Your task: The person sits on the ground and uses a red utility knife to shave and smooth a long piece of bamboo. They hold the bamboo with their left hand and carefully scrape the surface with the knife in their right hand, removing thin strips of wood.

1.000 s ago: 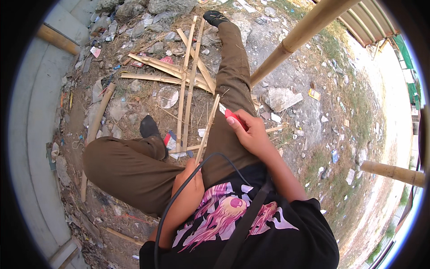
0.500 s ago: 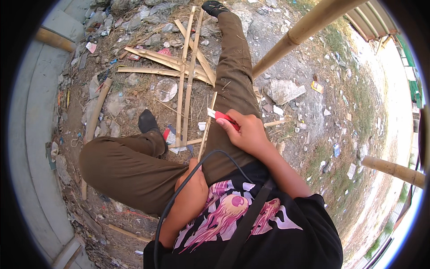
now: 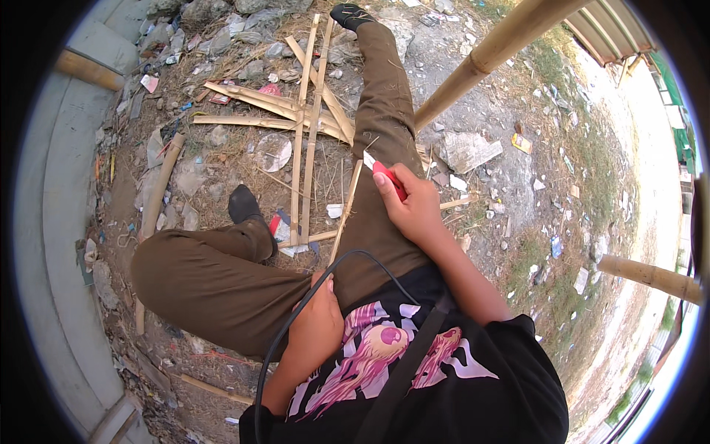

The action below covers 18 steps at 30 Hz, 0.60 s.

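A red box cutter (image 3: 389, 181) is gripped in my right hand (image 3: 416, 211), above my outstretched leg. Its bare blade points up and left, by the far end of a thin bamboo strip (image 3: 347, 211); whether the two touch I cannot tell. The strip lies along the inner side of my thigh. My left hand (image 3: 316, 320) is closed around its near end, close to my waist, and the fingers are partly hidden. A black cable (image 3: 293, 314) loops across that hand.
Several split bamboo slats (image 3: 308, 133) lie crossed on the littered ground beyond my bent knee. A thick bamboo pole (image 3: 492, 58) slants in at upper right, and another pole (image 3: 651, 279) juts in at right. A grey wall (image 3: 70, 244) borders the left.
My right hand has moved the box cutter farther along the strip, away from my body, and the blade now points more upward. My left hand keeps its hold, almost unmoved.
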Each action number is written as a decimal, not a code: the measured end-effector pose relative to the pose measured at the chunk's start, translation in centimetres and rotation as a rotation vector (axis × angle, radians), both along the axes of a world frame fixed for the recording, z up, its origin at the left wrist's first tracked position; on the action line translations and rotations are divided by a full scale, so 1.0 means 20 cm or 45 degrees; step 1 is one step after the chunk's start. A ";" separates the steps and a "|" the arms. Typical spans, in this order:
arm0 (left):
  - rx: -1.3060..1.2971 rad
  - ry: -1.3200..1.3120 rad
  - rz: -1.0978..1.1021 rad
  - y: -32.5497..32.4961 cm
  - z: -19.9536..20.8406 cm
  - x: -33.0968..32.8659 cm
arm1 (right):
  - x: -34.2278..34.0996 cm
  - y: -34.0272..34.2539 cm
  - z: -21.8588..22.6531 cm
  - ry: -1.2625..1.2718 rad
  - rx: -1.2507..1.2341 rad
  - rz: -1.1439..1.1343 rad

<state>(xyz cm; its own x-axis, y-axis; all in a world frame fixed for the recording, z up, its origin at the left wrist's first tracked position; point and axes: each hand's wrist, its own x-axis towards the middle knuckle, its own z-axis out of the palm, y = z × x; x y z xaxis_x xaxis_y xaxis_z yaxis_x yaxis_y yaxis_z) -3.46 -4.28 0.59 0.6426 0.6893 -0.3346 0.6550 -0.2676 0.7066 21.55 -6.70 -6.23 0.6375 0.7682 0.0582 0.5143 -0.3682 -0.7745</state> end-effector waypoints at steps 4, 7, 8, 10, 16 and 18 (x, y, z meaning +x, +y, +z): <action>-0.056 0.116 -0.016 0.04 0.00 0.04 | 0.00 -0.03 0.07 -0.017 -0.006 0.327; -0.038 0.098 -0.058 0.05 -0.01 0.04 | 0.01 -0.04 0.06 -0.027 -0.031 0.410; -0.029 0.089 -0.069 0.06 -0.01 0.05 | 0.00 -0.04 0.07 -0.052 -0.039 0.430; -0.020 0.079 -0.062 0.07 -0.01 0.05 | 0.00 -0.03 0.08 -0.087 -0.047 0.446; 0.008 0.155 -0.017 0.04 -0.02 0.05 | -0.04 -0.01 0.07 -0.172 -0.085 0.390; 0.011 0.192 -0.007 0.04 -0.01 0.05 | -0.06 -0.01 0.07 -0.163 -0.100 0.369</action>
